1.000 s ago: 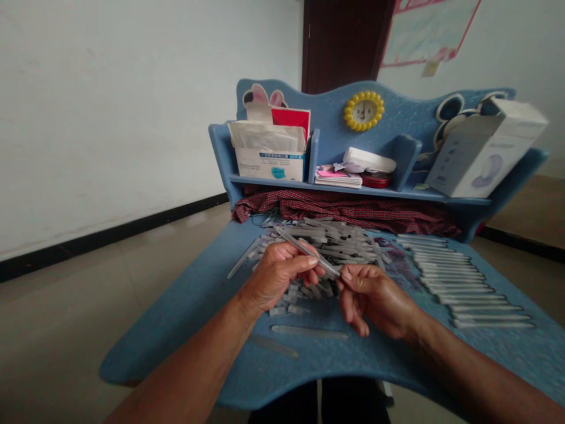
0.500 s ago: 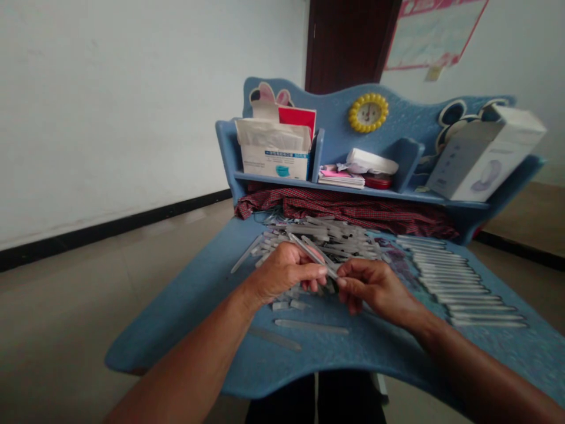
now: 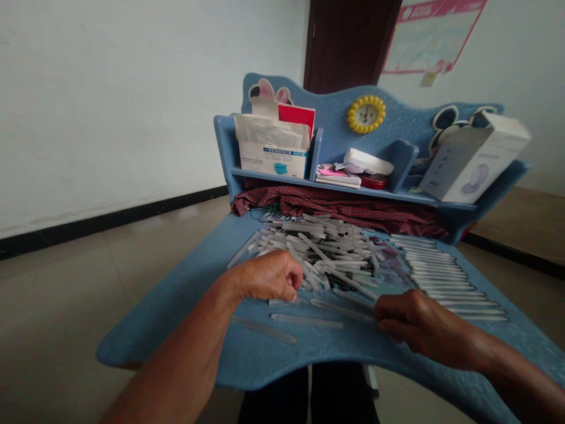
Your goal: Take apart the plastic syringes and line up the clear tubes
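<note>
My left hand (image 3: 276,277) is curled above the front left of a pile of slim frosted-plastic pen pieces (image 3: 322,235). Whatever its fingers may hold is hidden. My right hand (image 3: 410,318) is closed on the end of a translucent pen (image 3: 353,284), which points up and left over the pile. Another frosted strip (image 3: 339,309) lies on the blue desk with its right end close to my right fingers. Two more flat frosted strips, one nearer (image 3: 265,330) and one to its right (image 3: 306,321), lie in front of the pile.
At the right, several similar pens lie side by side in a row (image 3: 450,277). A red checked cloth (image 3: 335,206) is bunched below the shelf. On the shelf stand a mask box (image 3: 271,159), papers (image 3: 338,178) and a white carton (image 3: 477,156). The desk's front edge (image 3: 265,386) curves inward.
My hands were together over the pile on a pen piece. They have separated: my right hand has moved right and nearer with a pen, my left slightly left and down.
</note>
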Motion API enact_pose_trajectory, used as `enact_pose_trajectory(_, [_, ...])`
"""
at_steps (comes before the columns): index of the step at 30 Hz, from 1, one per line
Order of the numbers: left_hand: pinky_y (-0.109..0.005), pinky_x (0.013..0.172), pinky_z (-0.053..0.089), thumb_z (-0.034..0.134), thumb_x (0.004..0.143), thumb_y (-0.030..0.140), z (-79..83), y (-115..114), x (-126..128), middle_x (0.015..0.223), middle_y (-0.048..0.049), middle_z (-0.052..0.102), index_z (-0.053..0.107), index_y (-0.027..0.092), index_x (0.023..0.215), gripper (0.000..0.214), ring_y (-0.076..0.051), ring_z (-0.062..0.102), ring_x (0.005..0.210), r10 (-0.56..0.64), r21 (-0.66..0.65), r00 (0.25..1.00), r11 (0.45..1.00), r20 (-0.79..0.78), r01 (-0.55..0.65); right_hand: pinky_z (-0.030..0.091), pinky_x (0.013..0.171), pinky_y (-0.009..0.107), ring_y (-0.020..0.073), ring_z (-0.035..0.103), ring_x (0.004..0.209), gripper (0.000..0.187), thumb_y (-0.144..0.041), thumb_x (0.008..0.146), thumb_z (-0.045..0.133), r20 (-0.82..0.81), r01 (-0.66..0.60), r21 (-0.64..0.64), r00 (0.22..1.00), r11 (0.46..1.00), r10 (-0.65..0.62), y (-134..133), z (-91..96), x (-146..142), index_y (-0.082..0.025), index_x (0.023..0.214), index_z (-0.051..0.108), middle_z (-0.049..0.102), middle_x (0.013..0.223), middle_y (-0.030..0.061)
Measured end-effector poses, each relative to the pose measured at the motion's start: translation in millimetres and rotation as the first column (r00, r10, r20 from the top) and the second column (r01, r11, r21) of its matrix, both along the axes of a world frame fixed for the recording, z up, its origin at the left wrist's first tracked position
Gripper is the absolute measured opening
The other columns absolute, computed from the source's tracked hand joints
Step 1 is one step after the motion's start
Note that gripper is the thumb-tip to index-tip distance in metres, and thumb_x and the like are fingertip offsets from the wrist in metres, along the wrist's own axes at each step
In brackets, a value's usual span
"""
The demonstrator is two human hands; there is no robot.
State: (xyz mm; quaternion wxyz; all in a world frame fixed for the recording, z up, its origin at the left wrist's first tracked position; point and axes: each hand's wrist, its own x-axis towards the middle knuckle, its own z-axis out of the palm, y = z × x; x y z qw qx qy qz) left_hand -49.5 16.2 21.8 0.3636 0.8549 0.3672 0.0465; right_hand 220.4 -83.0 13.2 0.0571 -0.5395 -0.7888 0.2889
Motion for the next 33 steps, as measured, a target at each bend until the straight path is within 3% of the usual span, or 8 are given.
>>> enact_pose_trajectory(11, [-0.019, 0.045, 0.027, 0.057, 0.055, 0.008, 4.5, -6, 7, 0.047, 0.0068, 0.048, 0.067, 0.018, 0.062, 0.016, -0.008, 0.042, 0.045, -0.019, 0.079, 0.997, 0.997, -0.081, 0.026, 0.03, 0.05, 0.02, 0.0079, 0.046, 0.054, 0.018, -0.021, 0.082, 0.048, 0.031, -0.047, 0.074, 0.998, 0.996, 0.045, 9, -11.8, -9, -0.016, 0.068, 0.058, 0.055, 0.06, -0.0012])
enact_pose_trajectory(33, [-0.021, 0.044, 0.023, 0.053, 0.053, 0.003, -1.9, -7, 10, 0.043, 0.0072, 0.046, 0.06, 0.019, 0.051, 0.018, -0.008, 0.039, 0.043, -0.026, 0.163, 0.994, 0.986, -0.11, 0.044, 0.031, 0.052, 0.021, 0.0104, 0.05, 0.057, 0.018, -0.021, 0.082, 0.046, 0.085, -0.077, 0.067, 0.994, 0.995, 0.071, 14, -6.2, -23, -0.018, 0.068, 0.057, 0.057, 0.062, 0.0006])
